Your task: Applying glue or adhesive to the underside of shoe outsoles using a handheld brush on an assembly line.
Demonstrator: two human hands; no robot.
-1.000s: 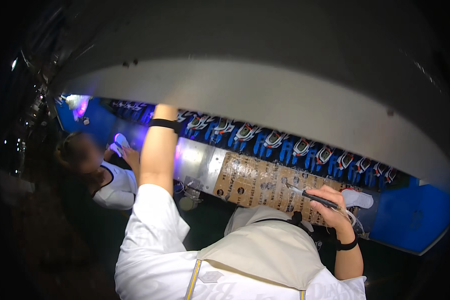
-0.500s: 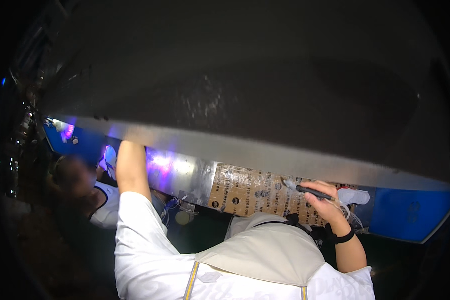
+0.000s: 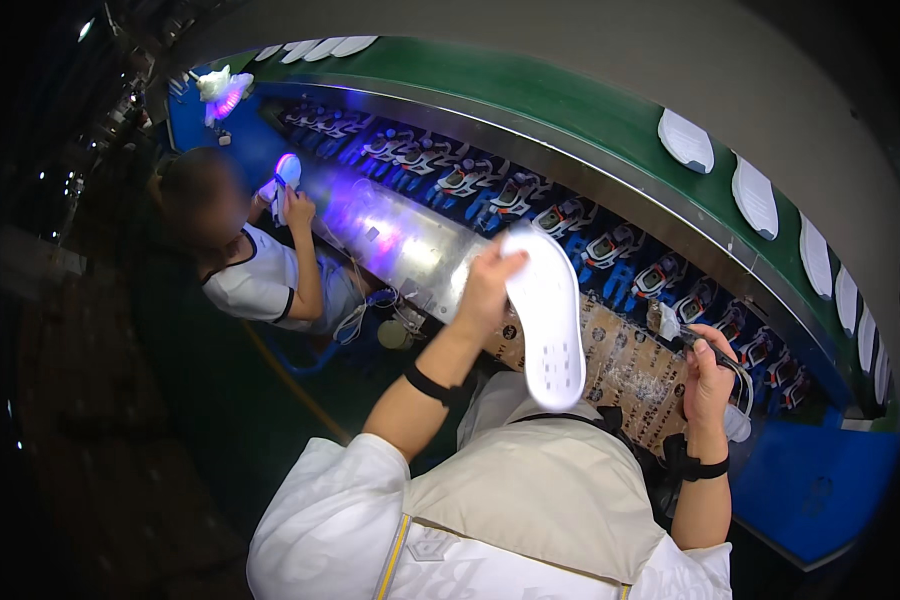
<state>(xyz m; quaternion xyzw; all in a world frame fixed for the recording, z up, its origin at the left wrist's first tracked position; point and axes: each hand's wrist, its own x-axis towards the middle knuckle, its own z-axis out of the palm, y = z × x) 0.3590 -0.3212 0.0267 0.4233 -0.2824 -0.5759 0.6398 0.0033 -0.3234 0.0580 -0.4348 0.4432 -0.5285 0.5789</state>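
My left hand (image 3: 485,292) is closed on one end of a white shoe sole (image 3: 555,325), which hangs above my apron with a row of small dark marks near its lower end. In my right hand (image 3: 708,388) is a brush with a dark handle and pale bristles (image 3: 667,320). The bristles point up and left, apart from the sole, over a bench part covered with brown printed sheet (image 3: 620,375). A pale rounded thing (image 3: 738,424) shows partly behind my right hand; its kind is unclear.
Several shoe uppers (image 3: 515,195) stand in a row beyond the bench's metal top (image 3: 410,240). Above them, a green belt (image 3: 590,105) carries several white soles (image 3: 755,197). At left, a co-worker (image 3: 270,270) holds a shoe part under purple light. A blue bin (image 3: 820,490) is at right.
My left hand, hidden beneath the overhead shelf before, now holds a white sole in front of me. The view has shifted, revealing the uppers and belt. My right hand keeps the brush.
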